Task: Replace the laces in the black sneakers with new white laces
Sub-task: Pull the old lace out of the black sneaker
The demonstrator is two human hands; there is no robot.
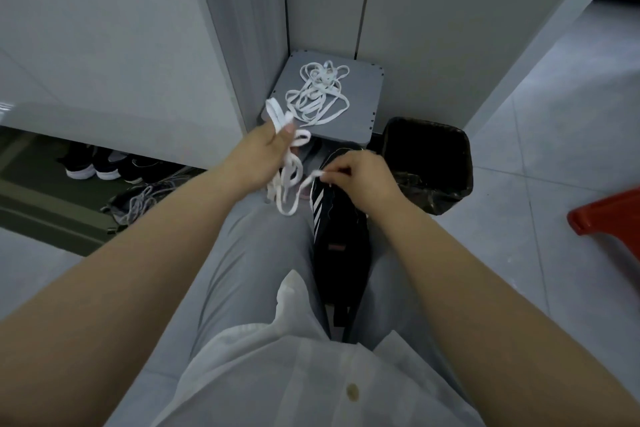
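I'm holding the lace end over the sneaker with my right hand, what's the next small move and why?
Probably feed that end into the lace hole nearest your right hand. It pinches the white lace just above the black sneaker in your lap, and your left hand holds the rest up in loops, so slack looks free.

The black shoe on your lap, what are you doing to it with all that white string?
A seated person is fitting a white lace to a black sneaker lying between their legs. The left hand holds the bunched lace; the right hand pinches its end just over the shoe. More white laces lie on a grey stool ahead, beside a black bin.
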